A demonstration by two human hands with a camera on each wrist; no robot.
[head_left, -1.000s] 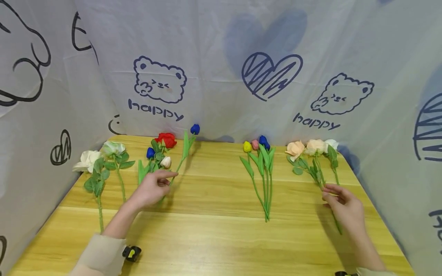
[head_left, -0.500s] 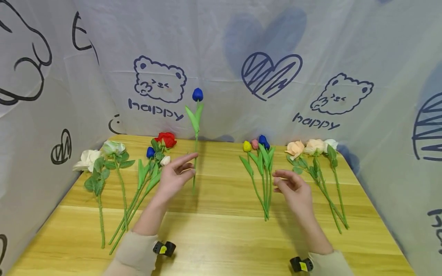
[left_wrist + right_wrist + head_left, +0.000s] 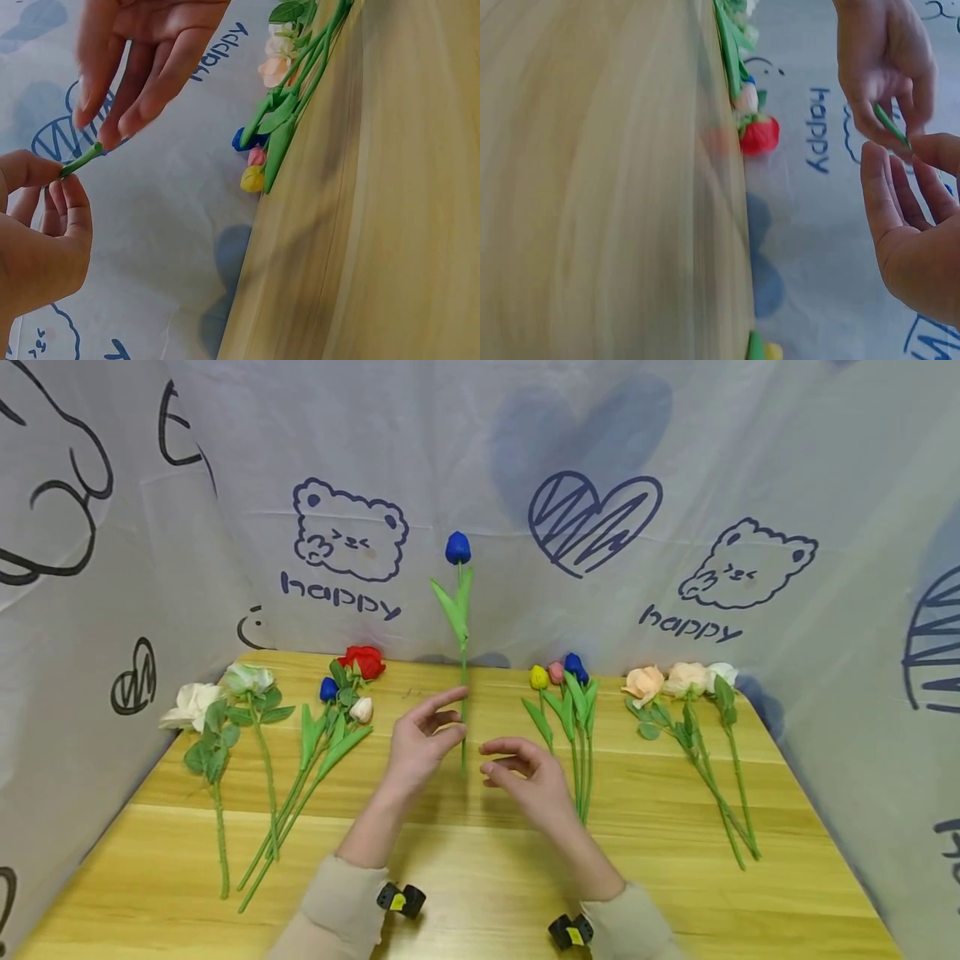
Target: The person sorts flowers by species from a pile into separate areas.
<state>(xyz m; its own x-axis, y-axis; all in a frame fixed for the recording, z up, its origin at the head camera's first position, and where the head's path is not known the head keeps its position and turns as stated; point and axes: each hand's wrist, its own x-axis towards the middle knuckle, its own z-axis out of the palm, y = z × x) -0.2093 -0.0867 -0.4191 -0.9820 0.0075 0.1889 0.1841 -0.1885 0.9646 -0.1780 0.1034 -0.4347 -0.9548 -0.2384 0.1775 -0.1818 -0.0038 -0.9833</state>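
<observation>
My left hand (image 3: 424,740) pinches the green stem of a blue tulip (image 3: 458,550) between thumb and fingers. The tulip stands upright in the air above the middle of the table, its two leaves below the bloom. The stem's lower end (image 3: 84,159) pokes out past my left fingertips in the left wrist view. My right hand (image 3: 528,780) is just to the right of the stem, fingers gently bent and apart from the thumb, holding nothing. In the right wrist view, the right fingertips (image 3: 875,155) come close beneath the left hand.
Yellow, pink and blue tulips (image 3: 575,710) lie right of centre, partly behind my right arm. Peach and white roses (image 3: 687,680) lie farther right. A red rose (image 3: 363,662) with tulips lies left, beside white roses (image 3: 197,707). A printed cloth (image 3: 480,460) surrounds the wooden table (image 3: 480,877).
My left hand has lifted the blue tulip upright and carried it right to the middle. The right hand has left the roses on the right and moved left towards the stem.
</observation>
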